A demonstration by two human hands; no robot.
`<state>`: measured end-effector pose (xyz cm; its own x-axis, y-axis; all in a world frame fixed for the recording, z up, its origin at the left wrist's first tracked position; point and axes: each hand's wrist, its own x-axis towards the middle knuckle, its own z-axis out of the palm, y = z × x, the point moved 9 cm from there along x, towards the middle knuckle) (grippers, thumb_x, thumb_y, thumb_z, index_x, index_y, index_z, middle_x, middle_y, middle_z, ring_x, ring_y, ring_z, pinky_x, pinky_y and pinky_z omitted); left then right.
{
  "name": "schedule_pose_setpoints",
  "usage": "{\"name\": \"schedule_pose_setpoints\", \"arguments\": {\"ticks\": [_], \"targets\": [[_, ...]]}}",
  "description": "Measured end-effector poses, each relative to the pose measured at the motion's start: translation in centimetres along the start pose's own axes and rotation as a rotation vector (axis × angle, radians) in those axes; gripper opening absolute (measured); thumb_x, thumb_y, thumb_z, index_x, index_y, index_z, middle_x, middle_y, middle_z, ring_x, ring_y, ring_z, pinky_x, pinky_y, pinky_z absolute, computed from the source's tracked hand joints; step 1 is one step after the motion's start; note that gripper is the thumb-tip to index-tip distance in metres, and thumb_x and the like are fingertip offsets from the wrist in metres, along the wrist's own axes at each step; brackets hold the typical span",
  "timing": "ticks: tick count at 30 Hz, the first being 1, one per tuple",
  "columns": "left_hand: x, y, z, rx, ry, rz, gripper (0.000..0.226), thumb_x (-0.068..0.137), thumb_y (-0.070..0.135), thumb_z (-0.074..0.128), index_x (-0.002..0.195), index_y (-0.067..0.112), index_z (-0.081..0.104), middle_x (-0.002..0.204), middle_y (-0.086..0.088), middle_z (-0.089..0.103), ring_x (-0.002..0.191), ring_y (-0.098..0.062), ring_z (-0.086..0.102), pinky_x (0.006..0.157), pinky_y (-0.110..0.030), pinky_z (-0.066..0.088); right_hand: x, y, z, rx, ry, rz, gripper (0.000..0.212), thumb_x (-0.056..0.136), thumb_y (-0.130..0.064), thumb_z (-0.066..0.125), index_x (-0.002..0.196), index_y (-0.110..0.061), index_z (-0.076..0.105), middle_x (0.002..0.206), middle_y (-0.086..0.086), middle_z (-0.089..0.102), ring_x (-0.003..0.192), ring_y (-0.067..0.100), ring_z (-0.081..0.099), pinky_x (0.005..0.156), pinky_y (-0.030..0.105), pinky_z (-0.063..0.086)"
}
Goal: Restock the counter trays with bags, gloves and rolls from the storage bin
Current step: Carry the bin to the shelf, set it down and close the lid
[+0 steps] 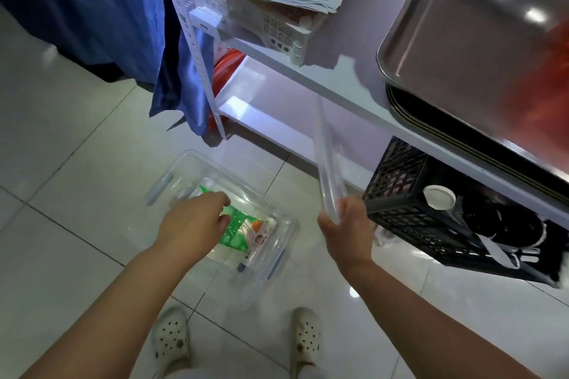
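R hand gripping clear roll by low end, ctr frame | L hand loose, reaching into storage bin lower ctr, over green bag pack | risk: roll tipping, hitting surface edge

Glossy white floor tiles (reflecting light), white shelving, blue curtain

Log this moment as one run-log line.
left hand: reaching into bin | right hand: holding lid | bin: open, on floor
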<state>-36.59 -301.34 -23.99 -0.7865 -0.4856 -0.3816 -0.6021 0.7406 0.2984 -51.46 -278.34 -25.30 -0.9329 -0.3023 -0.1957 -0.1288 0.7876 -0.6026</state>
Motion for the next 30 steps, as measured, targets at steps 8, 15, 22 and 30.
{"name": "schedule_pose_setpoints", "arguments": {"ticks": [8, 15, 22, 30], "targets": [[2.1, -3.1, -1.9, 0.115, 0.067, 0.421, 0.075, 0.083, 0.015, 0.065, 0.146, 0.019, 0.023, 0.155, -0.004, 0.024, 0.140, -0.024, 0.023, 0.110, -0.036, 0.030, -6.1, -5.5, 6.8, -0.338, -0.230, -0.350, 0.040, 0.079, -0.033, 0.071, 0.103, -0.005, 0.056, 0.097, 0.011, 0.058, 0.080, 0.024, 0.058, 0.064, 0.031, 0.045], [0.7, -11.6, 3.2, 0.410, -0.057, 0.547, 0.061, 0.084, 0.015, 0.063, 0.140, 0.014, 0.038, 0.145, -0.012, 0.042, 0.137, -0.027, 0.035, 0.113, -0.038, 0.027, -10.7, -8.5, 16.0, -0.473, -0.326, -0.529, 0.048, 0.077, -0.045, 0.069, 0.098, -0.001, 0.061, 0.088, 0.014, 0.062, 0.072, 0.026, 0.058, 0.064, 0.037, 0.054], [0.8, -14.9, 9.9, 0.395, -0.034, 0.645, 0.051, 0.059, 0.009, 0.083, 0.107, 0.008, 0.067, 0.094, -0.010, 0.070, 0.089, -0.029, 0.066, 0.080, -0.035, 0.054, -13.6, -4.3, 24.3, -0.507, -0.281, -0.608, 0.048, 0.059, -0.047, 0.082, 0.081, -0.007, 0.064, 0.072, 0.007, 0.062, 0.057, 0.018, 0.057, 0.052, 0.027, 0.053], [-0.4, -18.2, 21.2, 0.457, -0.147, 0.597, 0.039, 0.040, 0.003, 0.088, 0.068, 0.010, 0.062, 0.063, -0.007, 0.058, 0.054, -0.025, 0.056, 0.052, -0.029, 0.047, -15.6, 4.3, 30.5, -0.432, -0.305, -0.493, 0.043, 0.075, -0.044, 0.065, 0.092, -0.005, 0.066, 0.084, 0.010, 0.065, 0.072, 0.024, 0.061, 0.063, 0.033, 0.054]]}}
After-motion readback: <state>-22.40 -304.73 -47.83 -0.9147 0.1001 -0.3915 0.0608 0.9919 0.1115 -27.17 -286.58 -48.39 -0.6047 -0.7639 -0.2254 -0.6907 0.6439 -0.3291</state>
